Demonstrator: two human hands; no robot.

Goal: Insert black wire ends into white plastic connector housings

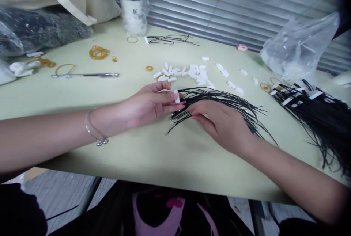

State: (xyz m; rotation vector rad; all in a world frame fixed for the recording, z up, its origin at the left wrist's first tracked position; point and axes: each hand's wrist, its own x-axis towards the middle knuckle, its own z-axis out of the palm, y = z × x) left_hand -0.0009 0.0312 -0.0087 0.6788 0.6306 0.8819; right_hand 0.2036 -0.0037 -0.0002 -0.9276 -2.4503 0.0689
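Note:
Between the thumb and fingers of my left hand [153, 105] is a small white connector housing [177, 96], upright, with several black wires running from it to the right. My right hand [219, 121] is closed at the fingertips over the bundle of black wires [233, 99], just right of the housing. Its fingers pinch at a wire, though the exact grip is partly hidden. Loose wire ends with small metal tips [171, 119] stick out below my left fingertips. Beyond both hands lies a scattered pile of white connector housings [199, 73].
Finished-looking black wire bundles with white connectors [315, 108] heap at the right. A pen [85, 76] and rubber bands [98, 52] lie at left. Along the back stand a bagged cup [134, 15], a wired connector [146, 40] and a clear plastic bag [298, 48]. A cloth bag [101, 2] fills the far left.

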